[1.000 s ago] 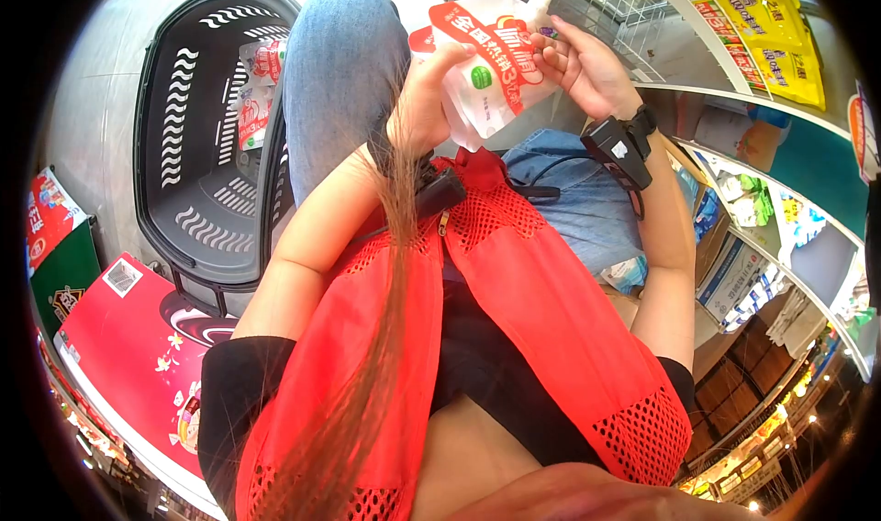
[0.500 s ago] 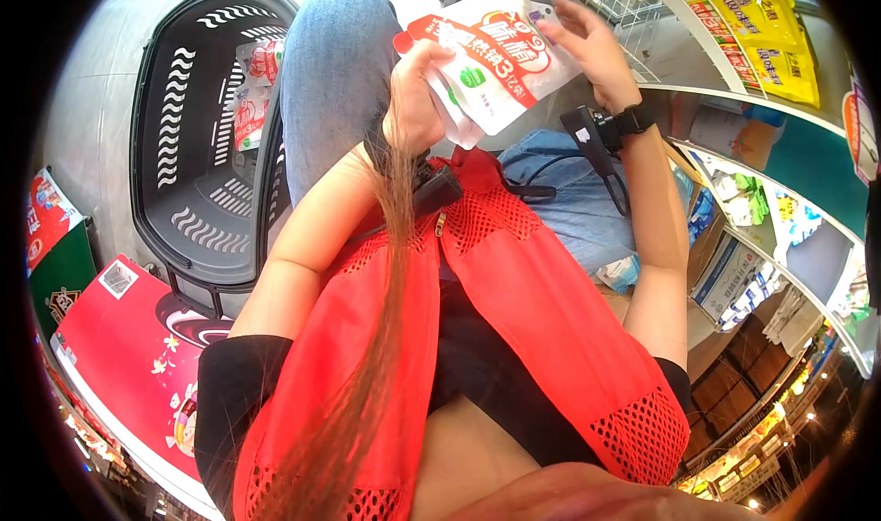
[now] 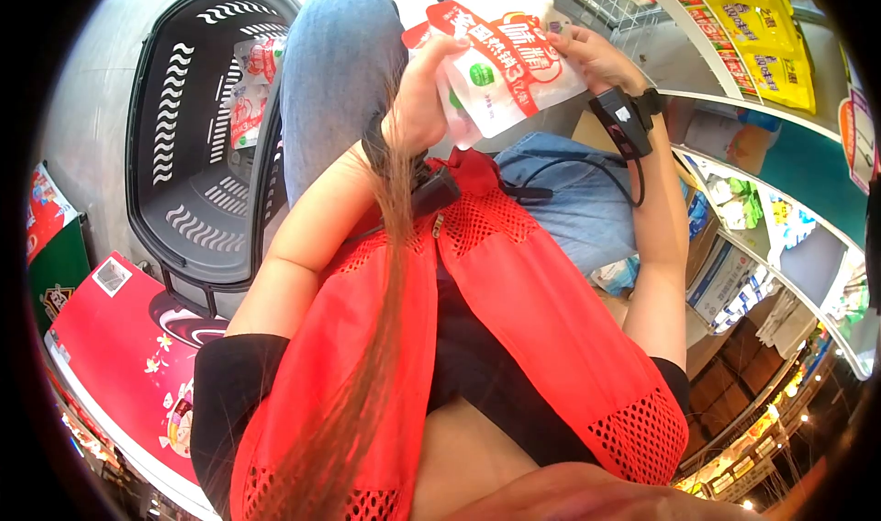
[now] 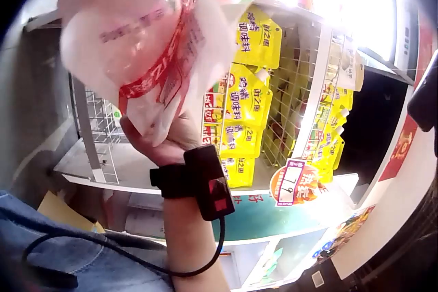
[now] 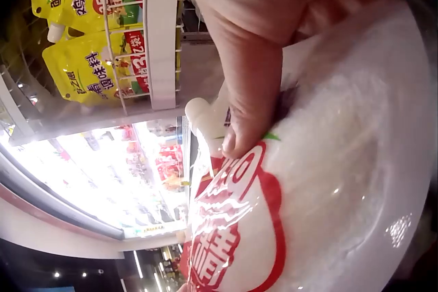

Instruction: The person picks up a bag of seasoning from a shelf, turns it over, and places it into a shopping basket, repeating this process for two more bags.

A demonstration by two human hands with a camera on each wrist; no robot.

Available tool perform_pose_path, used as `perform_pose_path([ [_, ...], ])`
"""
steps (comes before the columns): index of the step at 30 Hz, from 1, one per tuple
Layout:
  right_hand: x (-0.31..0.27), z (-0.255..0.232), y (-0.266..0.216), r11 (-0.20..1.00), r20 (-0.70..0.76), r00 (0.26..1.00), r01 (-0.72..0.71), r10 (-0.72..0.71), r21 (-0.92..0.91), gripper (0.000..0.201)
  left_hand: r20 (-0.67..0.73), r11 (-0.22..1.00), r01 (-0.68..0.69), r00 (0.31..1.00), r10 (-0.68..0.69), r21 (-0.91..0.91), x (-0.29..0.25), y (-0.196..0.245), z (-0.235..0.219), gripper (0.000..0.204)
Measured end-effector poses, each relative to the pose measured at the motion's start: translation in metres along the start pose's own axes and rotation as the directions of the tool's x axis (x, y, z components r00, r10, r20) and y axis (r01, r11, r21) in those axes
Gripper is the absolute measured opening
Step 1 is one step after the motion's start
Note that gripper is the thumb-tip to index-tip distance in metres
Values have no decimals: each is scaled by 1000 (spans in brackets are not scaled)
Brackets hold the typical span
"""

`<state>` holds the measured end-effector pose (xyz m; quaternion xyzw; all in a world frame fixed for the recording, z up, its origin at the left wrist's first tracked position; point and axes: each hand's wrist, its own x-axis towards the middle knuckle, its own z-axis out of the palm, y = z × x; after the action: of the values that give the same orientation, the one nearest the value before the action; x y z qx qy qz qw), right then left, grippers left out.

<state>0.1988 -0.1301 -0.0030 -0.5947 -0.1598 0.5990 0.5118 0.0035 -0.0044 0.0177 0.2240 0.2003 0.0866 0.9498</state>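
Observation:
Two white-and-red MSG pouches (image 3: 514,71) are held together in front of the knees, one overlapping the other, with white spout caps at the top. My left hand (image 3: 420,99) grips their left edge, thumb over the printed front. At the upper right corner my right hand (image 3: 596,60) pinches the pouches near a spout. Close up in the right wrist view, the right thumb (image 5: 253,86) presses on the film beside the white cap (image 5: 198,114), and white grains show through the clear part. The left wrist view shows the pouches' back (image 4: 137,52) with the right hand behind.
A black shopping basket (image 3: 197,236) stands at the left, with several red-and-white pouches (image 3: 250,108) inside. To the right, a wire rack holds yellow seasoning pouches (image 3: 775,71) above lower shelves (image 3: 762,218). A red box (image 3: 128,356) sits at the lower left.
The right hand's fingers were loose beside the pouches' upper right edge; its thumb now lies on the front by the spout. The pouches have tilted and shifted slightly, and the left hand keeps its grip.

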Motion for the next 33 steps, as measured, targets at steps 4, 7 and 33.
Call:
perform_pose_path([
  [4, -10, -5, -12, 991, -170, 978, 132, -125, 26, 34, -12, 973, 6, 1000, -3, 230, 7, -5, -7, 41],
  [7, -14, -33, -18, 987, -296, 942, 139, -156, -76, 37, -111, 910, 13, 993, 36, 414, 9, -12, -15, 46],
  [33, 14, -118, -3, 840, -928, 286, 540, -240, -51, 33, 140, 651, -69, 988, -57, 756, 10, -17, -18, 25],
])
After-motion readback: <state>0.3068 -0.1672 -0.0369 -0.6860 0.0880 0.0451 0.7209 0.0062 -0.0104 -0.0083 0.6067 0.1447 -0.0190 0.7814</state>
